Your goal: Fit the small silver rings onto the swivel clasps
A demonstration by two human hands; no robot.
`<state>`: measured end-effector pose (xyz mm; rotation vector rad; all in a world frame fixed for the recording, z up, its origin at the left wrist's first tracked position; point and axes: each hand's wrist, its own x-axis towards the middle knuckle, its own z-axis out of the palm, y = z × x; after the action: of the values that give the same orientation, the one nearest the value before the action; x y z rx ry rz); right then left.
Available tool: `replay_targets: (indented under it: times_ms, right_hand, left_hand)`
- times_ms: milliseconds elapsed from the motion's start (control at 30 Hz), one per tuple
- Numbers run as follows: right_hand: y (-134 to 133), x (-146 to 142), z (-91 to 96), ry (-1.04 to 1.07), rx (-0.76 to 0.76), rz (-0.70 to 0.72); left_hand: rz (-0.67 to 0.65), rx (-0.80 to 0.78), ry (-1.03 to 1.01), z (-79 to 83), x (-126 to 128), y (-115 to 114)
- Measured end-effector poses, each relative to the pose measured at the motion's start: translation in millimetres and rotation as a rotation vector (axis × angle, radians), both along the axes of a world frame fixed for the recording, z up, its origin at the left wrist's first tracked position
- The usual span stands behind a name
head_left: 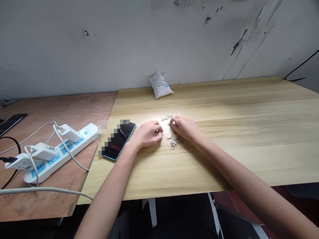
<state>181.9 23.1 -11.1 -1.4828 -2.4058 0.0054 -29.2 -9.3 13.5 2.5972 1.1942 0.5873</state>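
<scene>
Small silvery metal lobster clasps with rings (pixel 174 142) lie in a loose pile on the light wooden tabletop. A few more clasps (pixel 166 118) are spread just beyond it. My right hand (pixel 185 127) rests beside the pile, its thumb and fingertips pinched on a lobster clasp (pixel 169 123) at the table surface. To the left, my left hand (pixel 148 133) is curled with its fingers bent down over some clasps (pixel 157 134). Part of this metal shows between and below the fingers; the fingertips' exact hold is partly hidden.
A phone (pixel 120 140) lies left of my left hand, partly blurred out. Farther left, a white power strip (pixel 90 130) with plugged-in chargers and cables sits on a reddish board (pixel 77 101). A white plastic packet (pixel 160 85) stands near the wall.
</scene>
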Motion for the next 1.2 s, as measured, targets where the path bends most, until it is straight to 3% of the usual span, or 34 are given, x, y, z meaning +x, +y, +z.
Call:
replay_targets:
  times_ms: [133,267,500,700,800,1000,1200]
  right_hand:
    - [4,0,6.3,0.072,-0.062,0.033]
    - [-5,-3,9.1,0.309,-0.048,0.126]
    - [-21,-9,13.0,0.607,-0.069,0.235]
    - [-23,-6,21.7,0.805,-0.396,0.267]
    - [-23,-5,20.7,0.867,-0.516,0.299]
    - [-21,-1,22.2,0.919,-0.6,0.321]
    - [-17,2,22.6,0.949,-0.545,0.314]
  left_hand:
    - [0.026,0.008,-0.015,-2.1,-1,2]
    - [0.117,0.033,-0.102,-1.8,3,2]
    - [0.106,0.07,-0.253,4.7,11,1]
    - [0.11,-0.154,-0.586,9.2,11,1]
    - [0.106,-0.254,-0.644,10.1,12,2]
    - [0.102,-0.326,-0.656,8.9,12,4]
    - [0.102,-0.326,-0.607,8.4,11,3]
